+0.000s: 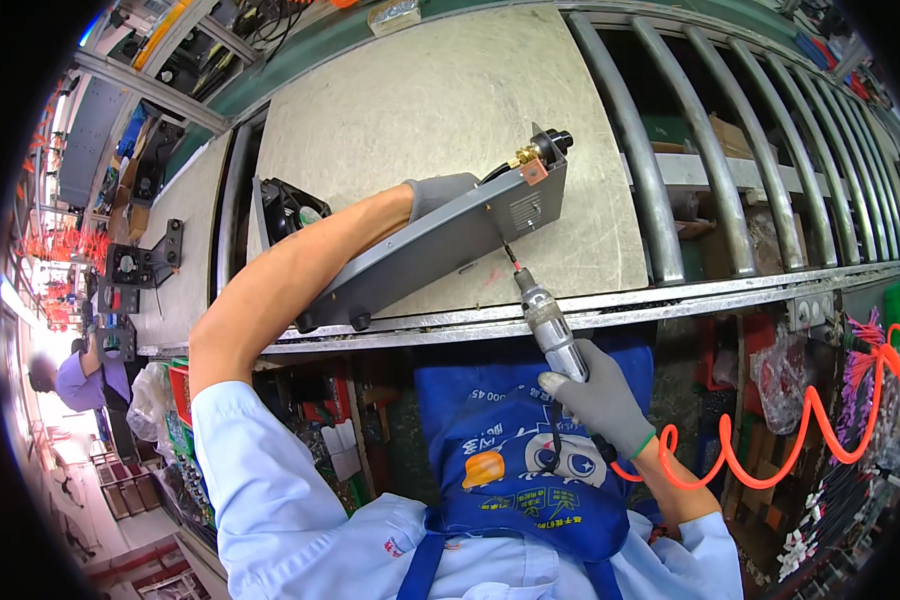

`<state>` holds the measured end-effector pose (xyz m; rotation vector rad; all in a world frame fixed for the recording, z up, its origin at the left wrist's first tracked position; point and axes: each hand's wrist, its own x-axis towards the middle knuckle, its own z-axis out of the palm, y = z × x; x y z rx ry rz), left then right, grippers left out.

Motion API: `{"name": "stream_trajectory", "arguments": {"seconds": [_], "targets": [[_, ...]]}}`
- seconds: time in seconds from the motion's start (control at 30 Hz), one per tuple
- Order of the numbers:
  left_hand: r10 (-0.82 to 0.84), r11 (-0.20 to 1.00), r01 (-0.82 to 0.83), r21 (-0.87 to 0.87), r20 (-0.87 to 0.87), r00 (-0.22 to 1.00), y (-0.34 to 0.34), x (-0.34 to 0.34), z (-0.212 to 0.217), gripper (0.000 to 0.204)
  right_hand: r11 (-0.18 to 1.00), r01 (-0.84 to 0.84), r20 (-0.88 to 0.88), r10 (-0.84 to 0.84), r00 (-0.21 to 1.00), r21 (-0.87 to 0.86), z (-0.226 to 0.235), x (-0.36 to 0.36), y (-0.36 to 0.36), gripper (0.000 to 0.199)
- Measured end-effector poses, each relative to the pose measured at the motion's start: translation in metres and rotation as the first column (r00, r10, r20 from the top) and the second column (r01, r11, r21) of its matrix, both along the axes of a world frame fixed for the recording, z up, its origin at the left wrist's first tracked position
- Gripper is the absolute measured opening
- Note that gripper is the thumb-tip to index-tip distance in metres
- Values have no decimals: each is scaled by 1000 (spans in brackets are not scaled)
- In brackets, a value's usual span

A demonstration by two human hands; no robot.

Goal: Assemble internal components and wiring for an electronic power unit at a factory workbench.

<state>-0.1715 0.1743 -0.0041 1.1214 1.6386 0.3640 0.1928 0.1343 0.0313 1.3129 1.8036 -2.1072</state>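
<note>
Right hand (602,398) closed around screwdriver (550,328) — tip on grey housing (440,245)

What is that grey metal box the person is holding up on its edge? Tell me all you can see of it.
The grey box looks like a painted sheet-metal casing, long and flat, tilted on edge on the speckled workbench. Small black feet show at its lower end, a vent grille, brass fitting and black knob at its upper end. The gloved left hand steadies it from behind; the screwdriver in the right hand meets its side.
</note>
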Motion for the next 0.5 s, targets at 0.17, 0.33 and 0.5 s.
{"name": "stream_trajectory", "arguments": {"seconds": [0.17,0.33,0.5], "targets": [[-37,999,32,33,167,985,1,-10,-10,36,1000,4,-8,-4,1000,-27,2,-2,1,39],[-60,998,54,44,135,989,7,-16,-28,38,1000,6,15,-5,1000,-29,0,-2,1,39],[-92,995,91,31,49,995,9,-25,-40,39,999,8,-9,-9,1000,-37,-5,-1,-1,39]]}}
